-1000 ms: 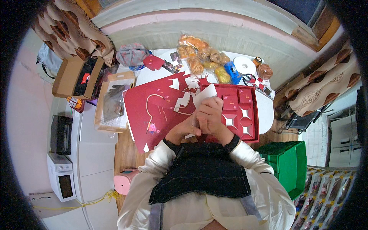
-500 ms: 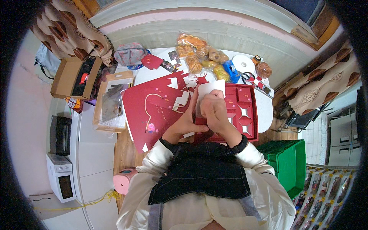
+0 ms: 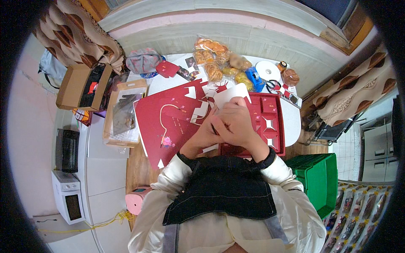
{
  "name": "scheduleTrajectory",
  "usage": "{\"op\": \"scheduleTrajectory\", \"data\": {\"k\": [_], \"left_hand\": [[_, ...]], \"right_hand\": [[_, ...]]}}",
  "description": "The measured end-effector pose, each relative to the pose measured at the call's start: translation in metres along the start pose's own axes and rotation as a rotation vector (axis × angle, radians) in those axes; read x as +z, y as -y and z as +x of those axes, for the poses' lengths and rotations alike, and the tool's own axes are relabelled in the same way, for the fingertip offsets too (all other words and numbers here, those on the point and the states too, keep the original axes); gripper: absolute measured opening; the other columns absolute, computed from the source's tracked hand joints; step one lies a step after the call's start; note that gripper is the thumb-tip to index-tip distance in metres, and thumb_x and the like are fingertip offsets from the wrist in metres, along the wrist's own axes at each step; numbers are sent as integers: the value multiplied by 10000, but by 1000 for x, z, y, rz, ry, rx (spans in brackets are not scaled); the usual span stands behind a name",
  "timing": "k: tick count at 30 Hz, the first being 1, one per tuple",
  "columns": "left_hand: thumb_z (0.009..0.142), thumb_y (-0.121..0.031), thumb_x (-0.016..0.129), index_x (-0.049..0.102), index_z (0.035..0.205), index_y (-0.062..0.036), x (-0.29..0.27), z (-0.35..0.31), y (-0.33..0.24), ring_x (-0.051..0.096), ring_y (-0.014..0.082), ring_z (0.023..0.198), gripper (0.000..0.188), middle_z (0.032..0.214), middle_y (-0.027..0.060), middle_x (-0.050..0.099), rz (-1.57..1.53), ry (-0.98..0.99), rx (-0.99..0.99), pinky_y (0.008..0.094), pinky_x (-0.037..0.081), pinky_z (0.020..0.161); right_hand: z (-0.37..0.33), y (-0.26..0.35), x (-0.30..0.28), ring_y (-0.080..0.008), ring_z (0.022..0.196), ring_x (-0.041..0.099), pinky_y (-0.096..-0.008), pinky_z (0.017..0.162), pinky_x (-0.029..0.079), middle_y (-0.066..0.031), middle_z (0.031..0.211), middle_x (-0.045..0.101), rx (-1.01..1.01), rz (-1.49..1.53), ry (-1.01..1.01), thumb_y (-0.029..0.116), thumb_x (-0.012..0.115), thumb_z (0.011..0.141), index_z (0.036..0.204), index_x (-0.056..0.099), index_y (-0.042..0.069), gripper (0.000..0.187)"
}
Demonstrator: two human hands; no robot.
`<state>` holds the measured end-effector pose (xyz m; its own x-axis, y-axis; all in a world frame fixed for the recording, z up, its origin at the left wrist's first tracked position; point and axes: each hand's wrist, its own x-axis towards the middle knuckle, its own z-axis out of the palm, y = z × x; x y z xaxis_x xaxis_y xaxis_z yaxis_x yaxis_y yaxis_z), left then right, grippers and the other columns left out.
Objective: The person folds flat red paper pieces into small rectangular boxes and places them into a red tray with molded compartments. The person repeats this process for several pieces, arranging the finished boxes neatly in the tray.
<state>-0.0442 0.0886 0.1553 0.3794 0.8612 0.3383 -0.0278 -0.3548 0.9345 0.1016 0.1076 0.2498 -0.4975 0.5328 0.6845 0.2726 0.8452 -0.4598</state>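
Observation:
My left hand [image 3: 204, 137] and my right hand [image 3: 237, 125] are pressed together above the near left part of a red compartment box [image 3: 277, 141]. Between them they grip a white card piece [image 3: 229, 95], whose upper part sticks out beyond my knuckles. The fingers of both hands are curled and overlap, so the lower part of the card is hidden. Inside the box sit small red square inserts [image 3: 268, 105], some with white folded centres. Just left of my hands lies a large flat red card sheet [image 3: 154, 122] with a beige cord [image 3: 162, 114] on it.
Bagged bread [image 3: 211, 44], a blue tape dispenser [image 3: 254, 79] and a white roll [image 3: 267, 70] stand at the table's back. Cut red and white card scraps [image 3: 220, 87] lie behind the sheet. A cardboard tray [image 3: 110, 130] is at left, a green crate [image 3: 314, 181] at lower right.
My right hand has turned and slid nearer, its fingers now folded over my left hand. The white card has tilted and its top shifted slightly toward the right.

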Motion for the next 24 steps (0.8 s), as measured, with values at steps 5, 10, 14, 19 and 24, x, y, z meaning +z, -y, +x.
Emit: {"op": "scheduleTrajectory", "data": {"k": [5,10,14,19,24], "left_hand": [[704,-154,819,397,1380,-51,4,-4,12,474,183,1219,804,1393,85,419,-135,-121,-227,318,426,998],[745,-108,769,246,1481,-90,8,-10,13,381,212,1324,903,1460,102,354,-272,-41,-214,348,343,1075],[767,-71,735,98,1538,-111,16,1,-56,228,204,1418,1001,1530,106,252,-488,-168,-145,356,217,1142],[761,-70,742,213,1480,-91,6,-7,-39,288,169,1365,894,1451,100,339,-366,20,-380,335,252,1118],[789,-126,743,387,1289,-73,2,-4,-37,424,152,1207,617,1219,73,485,-199,26,-373,309,334,1042]], "right_hand": [[11,3,0,-234,585,510,-369,722,377,-53,576,543,-125,-205,-109,196,651,799,677,617,93,164],[1,11,7,-274,552,503,-376,638,393,-106,582,536,154,-199,11,214,606,861,741,605,63,193],[-8,5,19,-348,520,530,-433,564,425,-148,604,587,395,-37,-122,216,506,947,818,621,66,228],[-30,-13,22,-361,634,619,-415,606,487,-164,667,605,690,322,21,231,425,1012,880,605,27,303],[-38,-7,17,-350,630,584,-410,571,448,-159,686,596,448,248,-5,205,487,981,912,626,29,235]]}}
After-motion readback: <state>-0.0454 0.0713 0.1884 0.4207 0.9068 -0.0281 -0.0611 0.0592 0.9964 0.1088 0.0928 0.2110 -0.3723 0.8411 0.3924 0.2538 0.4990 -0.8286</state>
